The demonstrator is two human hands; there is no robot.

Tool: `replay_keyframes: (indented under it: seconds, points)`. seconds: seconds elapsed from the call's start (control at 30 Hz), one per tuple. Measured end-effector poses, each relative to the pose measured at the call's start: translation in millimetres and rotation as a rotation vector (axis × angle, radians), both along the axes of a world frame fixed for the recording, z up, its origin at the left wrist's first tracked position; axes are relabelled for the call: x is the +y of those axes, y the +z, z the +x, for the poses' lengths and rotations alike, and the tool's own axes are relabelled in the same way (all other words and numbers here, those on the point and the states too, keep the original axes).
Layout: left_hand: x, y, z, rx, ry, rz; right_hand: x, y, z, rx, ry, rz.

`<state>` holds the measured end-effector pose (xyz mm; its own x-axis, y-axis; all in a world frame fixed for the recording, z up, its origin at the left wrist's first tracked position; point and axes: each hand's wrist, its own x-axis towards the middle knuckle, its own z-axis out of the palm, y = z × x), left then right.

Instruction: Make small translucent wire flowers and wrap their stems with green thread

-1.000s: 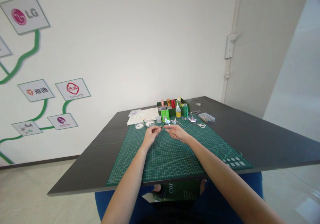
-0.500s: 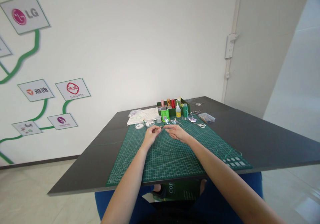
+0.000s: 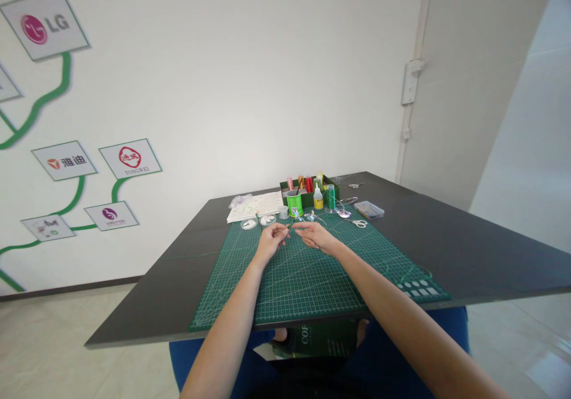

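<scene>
Over the far half of the green cutting mat [image 3: 307, 286], my left hand [image 3: 270, 241] pinches a small dark green piece [image 3: 291, 225] between thumb and fingertips. It is too small to tell its kind. My right hand [image 3: 317, 237] is just to the right, its index finger pointing left with the tip at the green piece. Its other fingers are curled in, and whatever they may hold is hidden. Behind the hands lie small shiny pieces [image 3: 311, 216] beside a green can [image 3: 294, 204]. Two round dishes [image 3: 249, 224] with small items sit beyond my left hand.
A green box [image 3: 307, 200] of coloured spools stands at the back. Nearby are a yellow-labelled glue bottle [image 3: 318, 199], a green spool [image 3: 331, 198], white-handled scissors [image 3: 358, 223] and a clear plastic case [image 3: 369, 210]. White quilted sheet [image 3: 256, 207] lies back left. Green cord [image 3: 417, 270] lies front right.
Both hands stay almost in place. The fingers of my left hand have shifted slightly around the green piece.
</scene>
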<state>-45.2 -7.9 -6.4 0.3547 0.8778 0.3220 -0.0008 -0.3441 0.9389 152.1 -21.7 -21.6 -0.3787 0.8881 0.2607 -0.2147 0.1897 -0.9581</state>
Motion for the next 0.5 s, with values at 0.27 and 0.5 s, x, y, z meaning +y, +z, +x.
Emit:
replay_keyframes:
  seconds: [0.27, 0.5]
  points:
    - [0.3, 1.3, 0.2, -0.028, -0.006, 0.014, -1.8, 2.3, 0.3, -0.009, 0.013, -0.011]
    - [1.0, 1.0, -0.8, -0.029, 0.009, 0.003, -2.5, 2.8, 0.6, -0.003, 0.006, 0.005]
